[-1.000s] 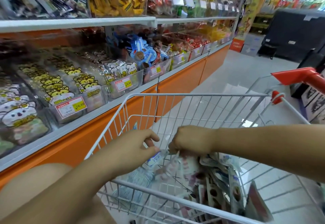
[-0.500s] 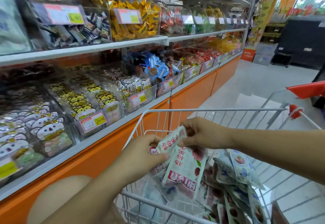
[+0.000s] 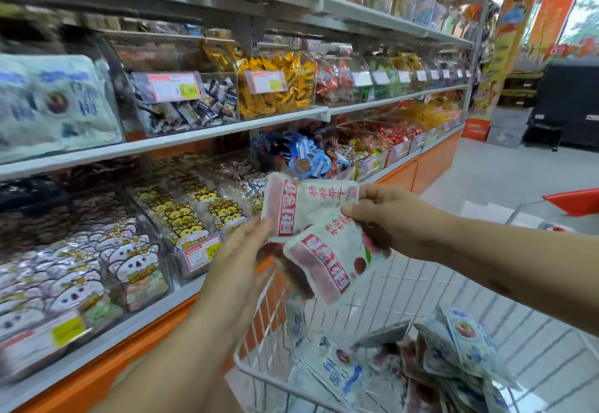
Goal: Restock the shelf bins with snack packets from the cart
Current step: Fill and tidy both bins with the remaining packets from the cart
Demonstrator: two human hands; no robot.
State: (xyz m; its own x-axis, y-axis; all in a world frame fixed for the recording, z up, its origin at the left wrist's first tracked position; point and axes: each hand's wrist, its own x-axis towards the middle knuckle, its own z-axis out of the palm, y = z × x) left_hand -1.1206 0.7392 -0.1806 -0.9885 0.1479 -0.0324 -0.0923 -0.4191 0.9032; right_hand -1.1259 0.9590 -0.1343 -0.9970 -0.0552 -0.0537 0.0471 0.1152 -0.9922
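Two white snack packets with red lettering are raised above the cart, in front of the lower shelf bins. My left hand (image 3: 241, 270) grips the upper packet (image 3: 304, 206) at its lower left edge. My right hand (image 3: 385, 215) pinches the tops of that packet and of the lower packet (image 3: 327, 263), which hangs tilted beneath. More packets with blue lettering (image 3: 466, 351) lie piled in the white wire cart (image 3: 259, 370) at the bottom right.
Clear shelf bins (image 3: 181, 218) full of cartoon-faced packets line the lower shelf on the left; a bin of blue-and-white packets (image 3: 55, 104) sits on the middle shelf. Orange base panels (image 3: 431, 163) run below. The aisle floor (image 3: 505, 172) opens to the right.
Both hands have lifted the two red-lettered packets up out of the cart toward the shelf, and the view has tilted upward to show more shelves.
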